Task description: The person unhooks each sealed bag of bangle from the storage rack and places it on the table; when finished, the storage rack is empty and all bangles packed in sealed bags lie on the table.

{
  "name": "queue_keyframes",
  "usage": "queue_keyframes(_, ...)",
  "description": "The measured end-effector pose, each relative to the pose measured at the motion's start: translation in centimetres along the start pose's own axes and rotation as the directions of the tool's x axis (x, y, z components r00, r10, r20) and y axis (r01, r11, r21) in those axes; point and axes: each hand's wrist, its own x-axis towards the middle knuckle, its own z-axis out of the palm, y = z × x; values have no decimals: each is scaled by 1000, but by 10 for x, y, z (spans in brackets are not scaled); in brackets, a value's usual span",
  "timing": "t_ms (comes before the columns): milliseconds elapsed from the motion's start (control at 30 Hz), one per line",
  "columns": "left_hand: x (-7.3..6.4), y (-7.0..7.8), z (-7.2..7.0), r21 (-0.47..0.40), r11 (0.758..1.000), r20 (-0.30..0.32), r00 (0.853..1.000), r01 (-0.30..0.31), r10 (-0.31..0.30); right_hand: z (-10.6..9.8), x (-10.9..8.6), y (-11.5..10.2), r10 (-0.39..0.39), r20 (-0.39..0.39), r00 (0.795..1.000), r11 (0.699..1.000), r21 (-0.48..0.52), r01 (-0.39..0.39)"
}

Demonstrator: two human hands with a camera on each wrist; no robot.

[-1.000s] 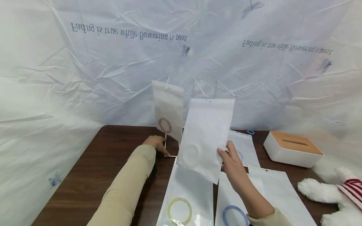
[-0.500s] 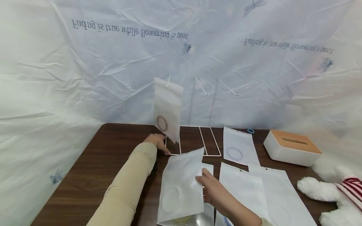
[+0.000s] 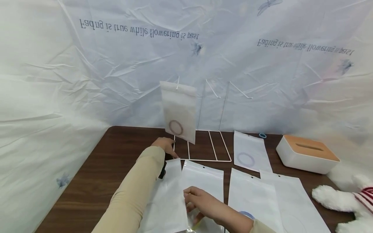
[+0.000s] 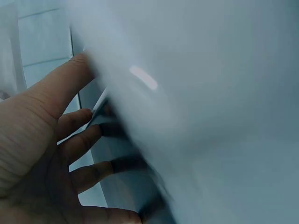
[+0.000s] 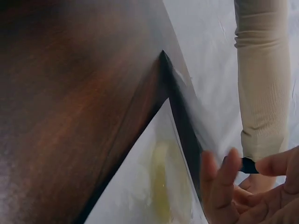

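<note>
My right hand (image 3: 201, 202) pinches the right edge of a white zip bag (image 3: 166, 200), which hangs tilted beside my left forearm. A faint ring shape shows through the bag. In the left wrist view the same bag fills much of the picture, blurred. At the front left corner of a white wire display rack (image 3: 208, 160), my left hand (image 3: 165, 145) grips the base wire between thumb and fingers. One bag with a brownish ring (image 3: 179, 106) hangs from the rack's left hook. The other two hooks (image 3: 241, 90) carry nothing.
Several zip bags lie right of centre, among them one with a yellow ring (image 5: 160, 182) and one with a purple ring (image 3: 245, 159). A small blue ring (image 3: 262, 135), a tissue box (image 3: 307, 153) and a white plush toy (image 3: 330, 198) are farther right.
My right hand has carried the zip bag down from in front of the hooks, then left toward my left forearm. The left hand stays at the rack's corner.
</note>
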Motion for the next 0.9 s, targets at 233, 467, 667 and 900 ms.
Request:
queue_keyframes(233,-2,4,-4,3,1000,-8,1000,-29,29,-2,0,2,9,79,997,998,-63,-4)
queue_keyframes(467,0,2,-5,39,998,-24,999,-40,41,-32,7,-6,-188,-36,982,900,-406,157)
queue_keyframes(667,3,-2,-4,34,998,-25,999,-45,46,-101,47,-12,-317,-306,898,573,-816,-75)
queue_keyframes(900,2,-2,0,16,999,-5,999,-39,39,-153,83,1,-57,-413,909,441,-827,-348)
